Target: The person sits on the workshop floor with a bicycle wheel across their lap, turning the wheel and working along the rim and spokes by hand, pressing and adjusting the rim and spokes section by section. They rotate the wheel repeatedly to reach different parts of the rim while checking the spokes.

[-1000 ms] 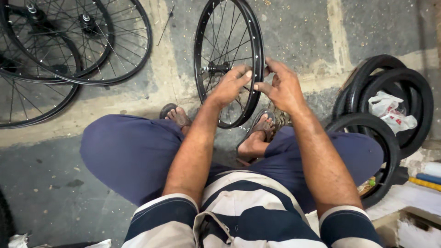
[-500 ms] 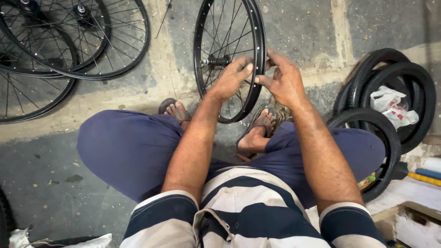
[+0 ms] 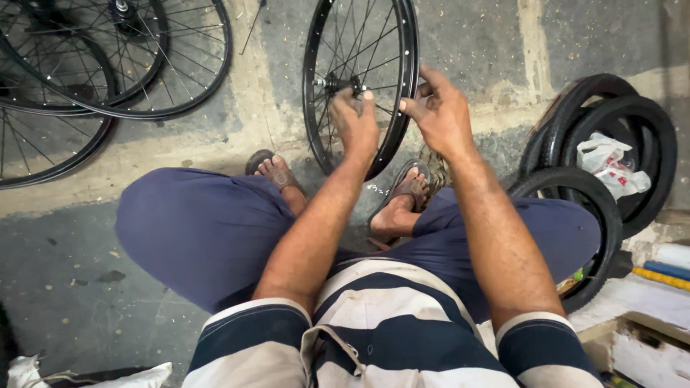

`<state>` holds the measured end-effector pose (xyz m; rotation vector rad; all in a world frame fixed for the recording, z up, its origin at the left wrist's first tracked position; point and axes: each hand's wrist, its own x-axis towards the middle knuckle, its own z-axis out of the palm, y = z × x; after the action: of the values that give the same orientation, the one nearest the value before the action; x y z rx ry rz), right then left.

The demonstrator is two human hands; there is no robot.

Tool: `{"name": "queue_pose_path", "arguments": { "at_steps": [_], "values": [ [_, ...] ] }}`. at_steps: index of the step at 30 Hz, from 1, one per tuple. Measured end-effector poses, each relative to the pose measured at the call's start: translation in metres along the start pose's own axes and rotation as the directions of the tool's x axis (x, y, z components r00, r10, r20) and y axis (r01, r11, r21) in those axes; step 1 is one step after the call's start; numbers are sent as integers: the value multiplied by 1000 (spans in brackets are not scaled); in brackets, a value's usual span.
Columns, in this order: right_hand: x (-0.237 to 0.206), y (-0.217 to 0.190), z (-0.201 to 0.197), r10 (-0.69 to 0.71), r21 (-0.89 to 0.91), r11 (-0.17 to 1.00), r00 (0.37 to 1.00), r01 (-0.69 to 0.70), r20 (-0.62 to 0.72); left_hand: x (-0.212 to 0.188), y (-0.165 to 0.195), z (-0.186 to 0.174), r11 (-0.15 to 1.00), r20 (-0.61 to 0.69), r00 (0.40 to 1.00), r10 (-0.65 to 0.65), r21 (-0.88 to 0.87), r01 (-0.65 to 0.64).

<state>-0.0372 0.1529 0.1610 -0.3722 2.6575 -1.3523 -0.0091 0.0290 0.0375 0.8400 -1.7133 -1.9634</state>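
A black spoked bicycle wheel (image 3: 310,86) stands upright on the concrete floor between my sandalled feet. My left hand (image 3: 356,122) reaches through to the spokes beside the hub (image 3: 333,82), fingers curled around them. My right hand (image 3: 440,111) grips the rim's right side, thumb and fingers pinched at its edge. Whether a small tool sits in the right fingers is hidden. My knees are spread wide in blue trousers.
More spoked wheels (image 3: 144,65) lie flat at the upper left. Black tyres (image 3: 632,129) are stacked at the right, a white plastic bag (image 3: 607,162) inside one. A loose spoke (image 3: 251,25) lies near the top. An open box (image 3: 647,345) is at the bottom right.
My left hand has slid from the rim inward to the spokes by the hub. My right hand stays on the rim. The view has shifted slightly downward.
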Motion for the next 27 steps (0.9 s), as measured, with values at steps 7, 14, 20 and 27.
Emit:
{"name": "queue_pose_path", "arguments": {
  "at_steps": [7,14,20,27],
  "values": [
    [12,19,2,28,59,998,999,-25,-45,7,-7,-4,821,339,786,-517,-64,567],
    [26,61,-7,352,693,660,934,-291,57,-1,-2,2,638,583,718,-379,-397,660],
    [-39,113,2,465,826,377,857,-420,224,15,0,7,591,640,707,-302,-456,665],
    [-69,123,11,571,829,383,810,-408,134,19,-1,7,591,654,717,-241,-487,643]
  ]
}}
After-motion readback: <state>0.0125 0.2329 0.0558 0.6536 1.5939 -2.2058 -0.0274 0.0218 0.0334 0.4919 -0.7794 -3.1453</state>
